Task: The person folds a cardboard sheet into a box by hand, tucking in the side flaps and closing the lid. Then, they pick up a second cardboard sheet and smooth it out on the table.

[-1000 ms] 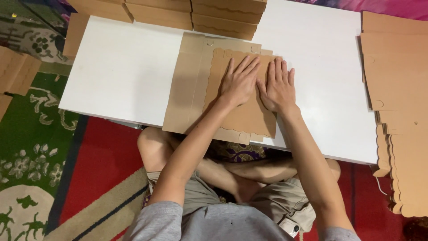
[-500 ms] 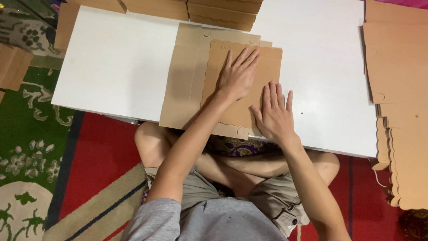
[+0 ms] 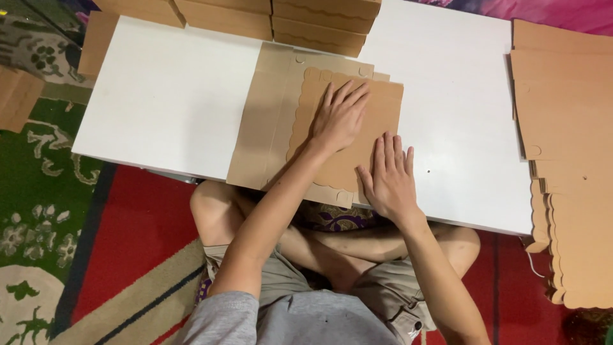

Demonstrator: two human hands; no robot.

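— Any packaging here?
— Brown folded boxes [image 3: 274, 16] stacked at the table's far edge, a flat carton blank [image 3: 268, 121] mid-table, more flat blanks [image 3: 568, 160] piled right.
— Labels, screens?
— None.

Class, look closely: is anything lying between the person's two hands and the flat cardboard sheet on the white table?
Nothing visible. The left hand lies flat on the folded cardboard sheet, and the right hand rests flat at its near right edge, partly on the white table.

The right hand [image 3: 389, 179] has slid off the cardboard sheet [image 3: 357, 128] toward the table's [image 3: 166, 96] near edge.
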